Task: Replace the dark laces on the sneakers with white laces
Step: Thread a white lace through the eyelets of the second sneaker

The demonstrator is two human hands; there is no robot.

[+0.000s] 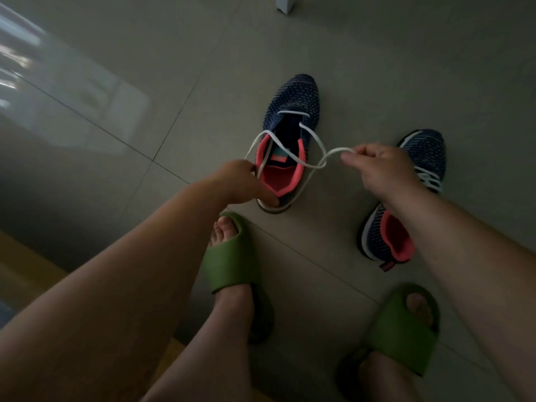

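**A:** White lace [310,166] — where is it sitting?

**B:** It is running through the front eyelets of the nearer-centre sneaker [293,111], a navy knit shoe with a coral lining, which is standing on the grey tiled floor [203,68] with its toe pointing away from the person. Both free ends are trailing back over the shoe's opening and crossing each other just to the right of it.

**A:** What are the hands doing?

**B:** The left hand [246,181] is reaching to the shoe's heel, with its fingers curled against the collar and one strand of lace; whether it is gripping the lace or the shoe, I cannot tell. The right hand [380,166] is pinching the other strand between thumb and fingertips, holding it up in the air.

**A:** And around them?

**B:** A second sneaker [406,198] is lying to the right, partly under the right forearm, with white lacing showing across it. Nearer the camera, the person's feet are wearing green slides [232,265]. A white furniture leg [285,4] is showing at the top edge.
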